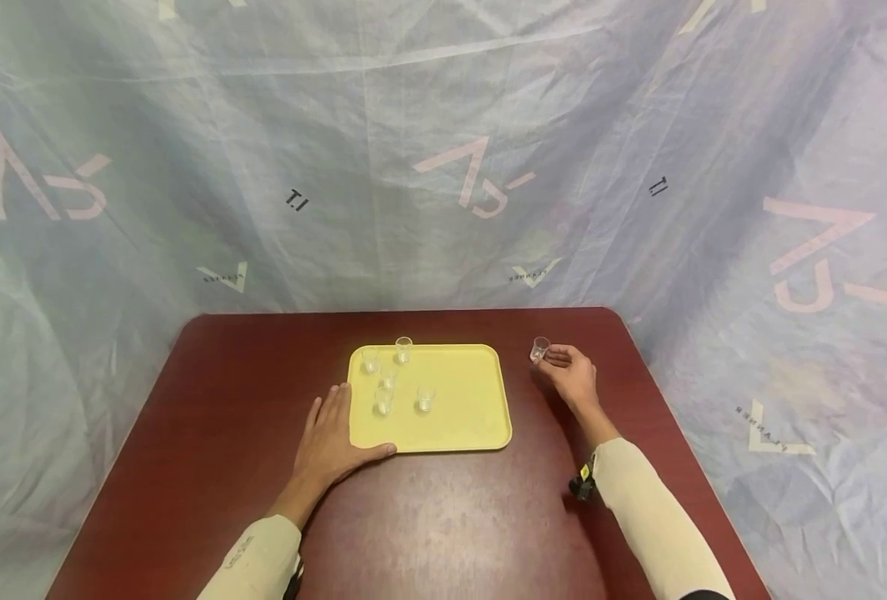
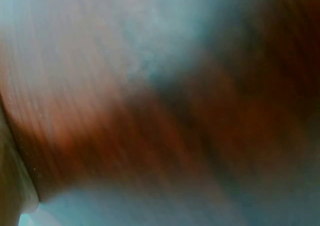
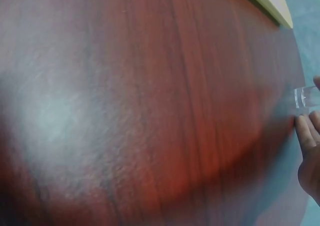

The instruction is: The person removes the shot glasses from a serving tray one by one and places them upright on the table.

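Note:
In the head view my right hand pinches a small clear shot glass between thumb and fingers, to the right of a yellow tray. That same glass shows at the right edge of the right wrist view. My left hand lies along the tray's left side with fingers extended, its thumb at the front rim. Several more clear glasses stand on the tray's left half, among them one at the back and one nearer the middle. The left wrist view is blurred and shows mostly tabletop.
The dark red wooden table has rounded far corners. Printed grey cloth hangs behind it and along both sides. A small dark device is strapped at the right wrist.

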### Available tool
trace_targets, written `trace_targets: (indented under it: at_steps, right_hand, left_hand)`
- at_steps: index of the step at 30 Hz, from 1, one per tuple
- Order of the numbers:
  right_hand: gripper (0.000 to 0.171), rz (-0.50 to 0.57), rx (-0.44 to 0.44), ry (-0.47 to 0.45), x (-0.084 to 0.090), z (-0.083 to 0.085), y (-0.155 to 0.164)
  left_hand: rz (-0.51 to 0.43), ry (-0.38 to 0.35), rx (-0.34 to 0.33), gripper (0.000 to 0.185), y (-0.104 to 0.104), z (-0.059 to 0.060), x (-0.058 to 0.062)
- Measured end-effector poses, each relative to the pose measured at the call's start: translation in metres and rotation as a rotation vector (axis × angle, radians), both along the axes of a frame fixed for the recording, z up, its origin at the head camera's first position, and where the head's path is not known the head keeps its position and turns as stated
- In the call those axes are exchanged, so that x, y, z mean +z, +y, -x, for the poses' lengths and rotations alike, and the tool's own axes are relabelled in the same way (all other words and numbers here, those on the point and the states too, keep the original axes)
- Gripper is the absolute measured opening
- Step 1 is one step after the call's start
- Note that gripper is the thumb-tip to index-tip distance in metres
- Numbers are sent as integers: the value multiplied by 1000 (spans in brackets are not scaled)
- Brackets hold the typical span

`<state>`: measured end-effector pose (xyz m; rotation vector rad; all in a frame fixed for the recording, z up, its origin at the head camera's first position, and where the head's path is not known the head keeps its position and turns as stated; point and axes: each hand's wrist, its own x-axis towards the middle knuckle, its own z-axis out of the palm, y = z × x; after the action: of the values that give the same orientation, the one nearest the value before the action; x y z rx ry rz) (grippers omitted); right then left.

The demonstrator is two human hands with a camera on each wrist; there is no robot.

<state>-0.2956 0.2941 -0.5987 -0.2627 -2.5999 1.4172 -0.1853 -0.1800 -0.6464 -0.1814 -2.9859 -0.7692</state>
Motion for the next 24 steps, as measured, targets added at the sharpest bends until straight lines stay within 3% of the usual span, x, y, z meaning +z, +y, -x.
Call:
trace_targets:
  at_steps: [13, 18, 24]
  right_hand:
    - [49, 24, -12, 31, -1, -17, 1]
    - [48, -8, 19, 42, 2, -26, -4]
    - [49, 11, 62, 34, 4, -35, -14]
  left_hand:
    - [13, -8, 1, 161, 1, 3, 0]
    - [2, 16, 2, 161, 0, 4, 0]
    - [-9, -10, -1, 162, 0, 0, 2]
